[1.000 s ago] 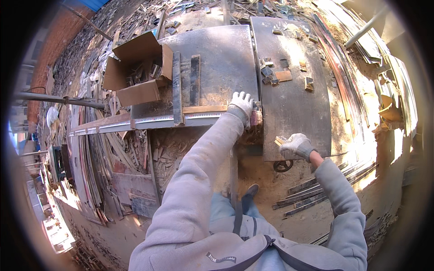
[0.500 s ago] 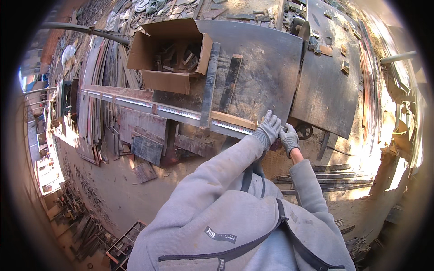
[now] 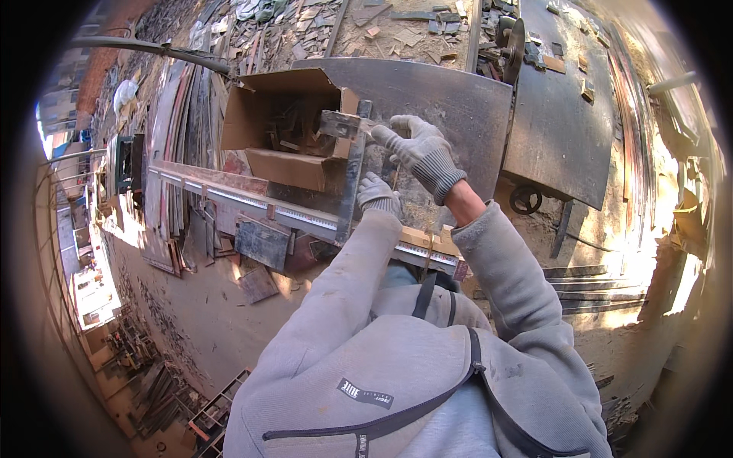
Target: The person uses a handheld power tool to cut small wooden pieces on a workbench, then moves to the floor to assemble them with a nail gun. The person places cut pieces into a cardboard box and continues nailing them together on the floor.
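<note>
My right hand (image 3: 421, 153), in a grey knit glove, is raised over the metal table. Its thumb and fingers pinch one end of a short dark wooden block (image 3: 342, 124), whose other end reaches toward the open cardboard box (image 3: 294, 169). Lower on the table my left hand (image 3: 376, 192), gloved too, is closed beside the dark crossbar (image 3: 353, 172); what its fingers hold is hidden. A light wooden strip (image 3: 435, 242) lies along the near edge, above a measuring tape (image 3: 305, 217) fixed to the rail. Wood offcuts (image 3: 294, 130) sit inside the box.
To the right stands a second metal tabletop (image 3: 553, 137) with small wood blocks on it and a round blade (image 3: 514, 52) near its far left corner. A handwheel (image 3: 525, 200) sits below. Stacked boards (image 3: 172, 145) lean at the left; scraps litter the far ground.
Both hands have moved up and left from the table's near edge. My right hand now holds a wooden block near the box; my left has come in next to the crossbar.
</note>
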The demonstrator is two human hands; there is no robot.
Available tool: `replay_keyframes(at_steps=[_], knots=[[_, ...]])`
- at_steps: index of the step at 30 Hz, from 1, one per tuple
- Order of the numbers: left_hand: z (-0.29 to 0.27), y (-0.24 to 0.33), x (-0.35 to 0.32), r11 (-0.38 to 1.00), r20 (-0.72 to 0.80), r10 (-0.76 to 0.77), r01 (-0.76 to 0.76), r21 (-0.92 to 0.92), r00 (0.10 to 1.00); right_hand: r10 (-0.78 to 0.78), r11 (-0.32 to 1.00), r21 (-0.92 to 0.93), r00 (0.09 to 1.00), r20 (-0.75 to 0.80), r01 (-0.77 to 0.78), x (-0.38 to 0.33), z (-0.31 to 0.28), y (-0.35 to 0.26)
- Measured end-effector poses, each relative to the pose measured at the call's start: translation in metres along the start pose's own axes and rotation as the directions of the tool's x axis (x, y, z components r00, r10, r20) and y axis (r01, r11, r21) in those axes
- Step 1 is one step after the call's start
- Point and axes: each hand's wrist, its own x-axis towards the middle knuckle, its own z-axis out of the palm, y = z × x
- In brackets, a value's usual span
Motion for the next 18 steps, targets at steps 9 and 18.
replay_keyframes(at_steps=[9, 18], knots=[[-0.046, -0.001, -0.065, 0.492, -0.322, 0.728, -0.788, -0.370, 0.605, -0.499, 0.127, -0.911, 0.819, 0.283, 0.393, -0.073, -0.143, 0.134], [-0.045, 0.065, -0.127, -0.175, -0.418, 0.620, -0.403, -0.898, 0.664, -0.243, 0.789, -0.601, 0.962, -0.121, 0.123, -0.226, -0.225, 0.259]])
